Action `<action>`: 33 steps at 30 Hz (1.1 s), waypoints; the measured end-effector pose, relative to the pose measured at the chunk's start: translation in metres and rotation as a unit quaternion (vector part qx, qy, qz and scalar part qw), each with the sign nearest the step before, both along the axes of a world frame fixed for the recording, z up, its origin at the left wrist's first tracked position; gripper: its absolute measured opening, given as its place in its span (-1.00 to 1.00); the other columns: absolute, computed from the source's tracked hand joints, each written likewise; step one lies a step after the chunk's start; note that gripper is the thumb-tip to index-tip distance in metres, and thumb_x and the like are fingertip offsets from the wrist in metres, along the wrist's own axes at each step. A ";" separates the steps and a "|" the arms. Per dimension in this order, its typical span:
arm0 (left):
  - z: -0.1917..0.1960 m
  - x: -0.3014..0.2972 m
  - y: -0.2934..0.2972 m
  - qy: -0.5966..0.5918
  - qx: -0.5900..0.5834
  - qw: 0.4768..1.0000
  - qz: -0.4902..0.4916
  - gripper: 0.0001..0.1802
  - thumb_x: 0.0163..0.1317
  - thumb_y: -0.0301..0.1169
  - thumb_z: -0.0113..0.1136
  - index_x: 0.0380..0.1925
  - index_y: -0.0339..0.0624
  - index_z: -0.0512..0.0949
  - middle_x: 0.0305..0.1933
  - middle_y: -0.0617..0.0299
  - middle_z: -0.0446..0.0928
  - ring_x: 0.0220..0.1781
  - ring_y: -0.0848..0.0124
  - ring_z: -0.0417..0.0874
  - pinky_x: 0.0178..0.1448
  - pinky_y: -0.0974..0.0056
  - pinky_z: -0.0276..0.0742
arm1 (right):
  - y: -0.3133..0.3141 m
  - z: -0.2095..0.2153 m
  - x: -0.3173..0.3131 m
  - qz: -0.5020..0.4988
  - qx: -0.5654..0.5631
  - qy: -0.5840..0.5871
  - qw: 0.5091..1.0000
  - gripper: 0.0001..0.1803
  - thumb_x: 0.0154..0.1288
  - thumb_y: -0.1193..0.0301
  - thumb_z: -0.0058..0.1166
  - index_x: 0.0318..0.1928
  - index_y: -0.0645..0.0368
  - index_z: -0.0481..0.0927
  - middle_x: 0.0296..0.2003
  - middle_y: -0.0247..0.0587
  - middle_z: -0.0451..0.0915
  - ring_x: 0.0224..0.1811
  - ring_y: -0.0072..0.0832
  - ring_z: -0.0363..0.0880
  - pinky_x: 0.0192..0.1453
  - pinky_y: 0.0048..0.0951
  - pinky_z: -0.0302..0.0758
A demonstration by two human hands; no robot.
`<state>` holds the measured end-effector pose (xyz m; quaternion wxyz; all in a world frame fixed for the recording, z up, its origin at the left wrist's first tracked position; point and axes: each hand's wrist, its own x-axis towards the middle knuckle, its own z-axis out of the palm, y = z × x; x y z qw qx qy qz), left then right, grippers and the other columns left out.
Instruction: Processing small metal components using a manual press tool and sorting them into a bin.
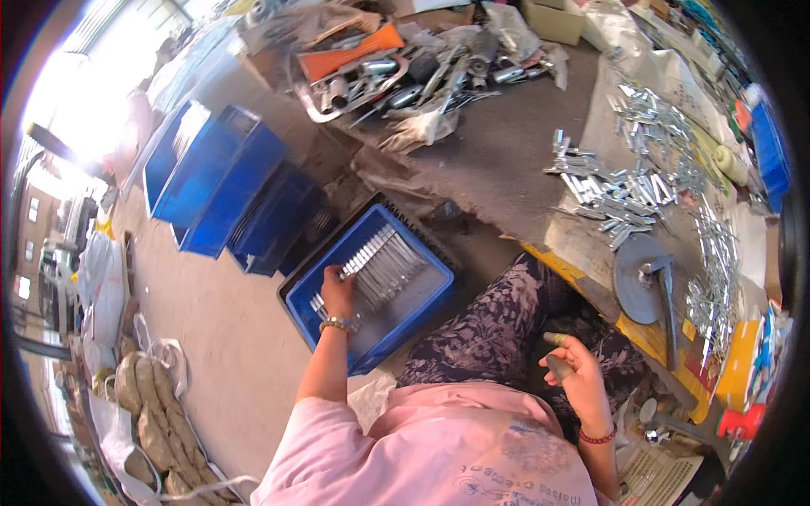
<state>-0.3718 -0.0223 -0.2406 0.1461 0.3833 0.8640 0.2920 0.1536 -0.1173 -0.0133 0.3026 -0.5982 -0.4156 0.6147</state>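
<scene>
Along a cluttered workshop desk [515, 143], in the head view, sitting with silver metal pieces [591, 190] scattered ahead of the right hand [578, 371]. Holding that hand up, fingers apart, seemingly grasping nothing. Resting the left hand [339, 291] on slim metal rods [388, 274] inside the blue tray [405, 331] beneath it, probably steadying their neat row; leaving it impossible to tell whether clamping on any. Keeping stacked blue bins [215, 177] beyond that hand, likely saving floor space.

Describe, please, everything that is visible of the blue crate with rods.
The blue crate looks plastic: rectangular, open-topped, thick-rimmed. It sits slantwise to the person's front left, near the patterned trousers; a black edge shows along its far side. Silvery rods lie in a row inside, the left hand over them.
</scene>
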 end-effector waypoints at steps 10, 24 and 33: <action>0.185 0.133 0.077 -0.088 0.303 0.930 -0.189 -0.88 0.57 -0.47 0.39 -0.01 -0.27 0.71 -0.24 0.35 0.65 -0.27 0.57 0.58 -0.18 0.38 0.52 | 0.003 -0.008 0.002 0.060 0.016 -0.018 0.998 -0.58 0.67 0.48 0.23 0.45 0.12 0.64 -0.09 -0.35 0.75 -0.13 -0.63 0.69 0.04 -0.49 0.70; 0.297 0.360 0.134 0.080 0.217 0.759 -0.609 -0.80 0.22 -0.50 0.54 -0.18 -0.18 0.71 -0.16 0.06 0.69 -0.09 0.03 0.78 0.01 0.02 0.67 | -0.032 0.048 0.039 0.005 0.221 -0.168 0.961 -0.63 0.56 0.35 0.34 0.28 0.11 0.70 -0.13 -0.03 0.83 -0.14 -0.13 0.83 -0.02 -0.17 0.71; 0.293 0.354 0.137 0.039 0.176 0.763 -0.621 -0.86 0.33 -0.54 0.47 -0.16 -0.28 0.70 -0.23 0.15 0.68 -0.24 0.29 0.75 -0.12 0.16 0.65 | -0.045 0.077 0.164 -0.301 0.335 -0.544 0.708 -0.74 0.34 0.57 0.32 0.02 0.12 0.72 -0.18 -0.02 0.73 -0.14 0.03 0.79 -0.09 -0.06 0.71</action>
